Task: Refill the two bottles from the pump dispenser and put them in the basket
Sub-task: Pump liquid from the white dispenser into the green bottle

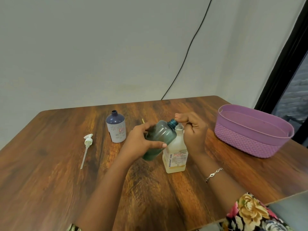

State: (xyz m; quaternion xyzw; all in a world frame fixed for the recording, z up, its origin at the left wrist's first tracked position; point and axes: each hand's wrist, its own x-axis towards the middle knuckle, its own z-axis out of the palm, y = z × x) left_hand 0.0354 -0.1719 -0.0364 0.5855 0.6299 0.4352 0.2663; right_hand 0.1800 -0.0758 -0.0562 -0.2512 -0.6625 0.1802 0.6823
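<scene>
Worktop: wood.
Filling: left hand clasps tilted green bottle; right hand curls round dispenser top.
Next: mouth under spout, press.

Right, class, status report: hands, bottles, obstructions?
Left hand grips tilted teal bottle, mouth at Biochek dispenser spout. Right hand grips its pump. Blue-white bottle uncapped, upright. Basket path clear.

A brown, strongly grained wooden counter with rounded far corners stands against a plain pale grey-green wall. A thin black cable runs down the wall and goes behind the counter's far edge. A dark upright frame stands at the right. A flat grey surface overlaps the counter's near right corner.
</scene>
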